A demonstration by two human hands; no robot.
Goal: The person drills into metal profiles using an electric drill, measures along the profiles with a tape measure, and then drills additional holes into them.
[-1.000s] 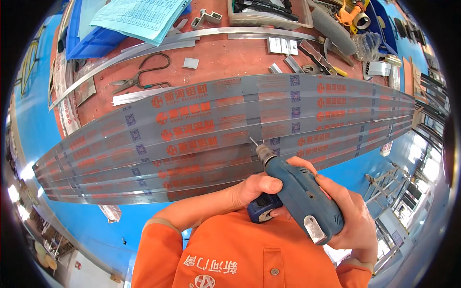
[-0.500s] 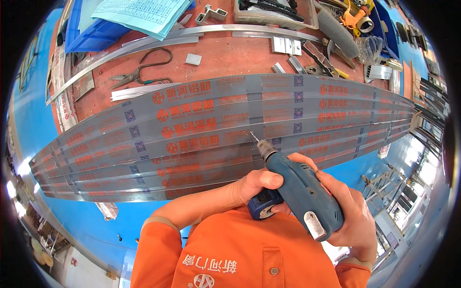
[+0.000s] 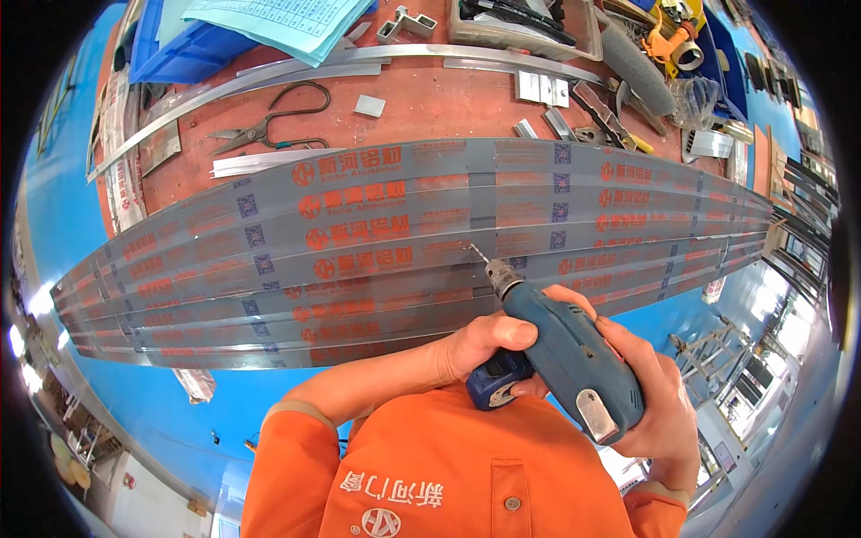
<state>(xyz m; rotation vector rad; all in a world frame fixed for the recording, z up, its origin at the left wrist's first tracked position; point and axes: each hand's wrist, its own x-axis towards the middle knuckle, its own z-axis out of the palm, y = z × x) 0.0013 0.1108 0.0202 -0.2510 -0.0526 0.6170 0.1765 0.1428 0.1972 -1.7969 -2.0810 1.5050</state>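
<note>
My right hand [image 3: 659, 394] is wrapped round a dark teal power drill [image 3: 574, 354]. The drill points up and to the left, and its thin bit [image 3: 477, 252] reaches the surface of long grey aluminium profiles [image 3: 377, 291]; whether the tip has entered the metal is too small to tell. Close against the drill's left side, my left hand [image 3: 489, 345] grips a dark blue rounded case that looks like a tape measure [image 3: 496, 381], its thumb stretched toward the drill body. The profiles lie side by side, wrapped in film with red print and dark square codes.
Behind the profiles is a red-brown worktop [image 3: 404, 108] with metal snips [image 3: 269, 121], metal offcuts [image 3: 369, 106] and a long metal strip [image 3: 206, 94]. A blue bin [image 3: 179, 54] with papers stands back left. A tool tray [image 3: 529, 36] and a grey roller [image 3: 639, 67] are farther right.
The whole view has shifted slightly. Both hands, the drill and the blue case keep nearly the same pose, with the bit at about the same place on the profiles.
</note>
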